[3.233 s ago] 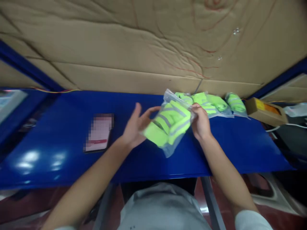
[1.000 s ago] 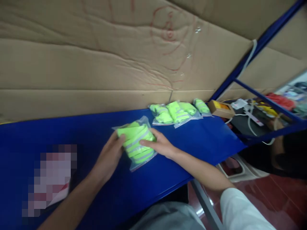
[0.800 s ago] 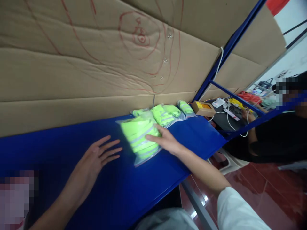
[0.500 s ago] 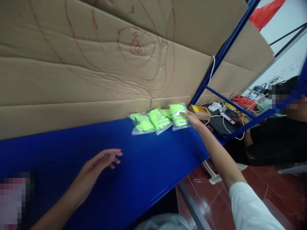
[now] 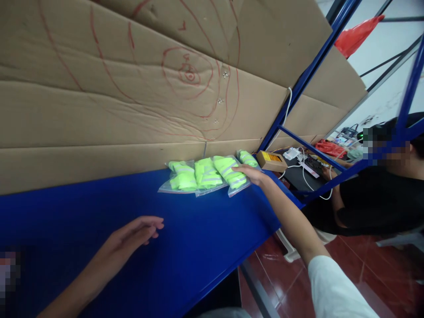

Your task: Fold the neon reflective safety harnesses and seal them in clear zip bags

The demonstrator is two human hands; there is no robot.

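My right hand (image 5: 252, 173) grips the right side of a bagged reflective vest (image 5: 228, 170), neon yellow with silver stripes in a clear plastic bag. Immediately left of it lies a second bagged vest (image 5: 208, 173), and beyond that a third bagged vest (image 5: 183, 176). Another bagged vest (image 5: 247, 158) sits behind my right hand, against the cardboard. Over the blue tabletop (image 5: 198, 234), my left hand (image 5: 141, 230) hangs with nothing in it, its fingers loosely bent and a little apart. My right fingertips rest on the bag; the thumb is partly hidden.
Behind the table stands a cardboard panel (image 5: 132, 119) with red drawn rings. A small brown box (image 5: 273, 162) is right of the bags, beside a blue metal frame (image 5: 304, 75). White cables (image 5: 306, 179) hang there. A co-worker in black (image 5: 371, 198) sits at the right.
My right hand has shifted left with its bagged vest, closing up to the others. A bagged vest behind it now shows at the right. The view has tilted slightly.
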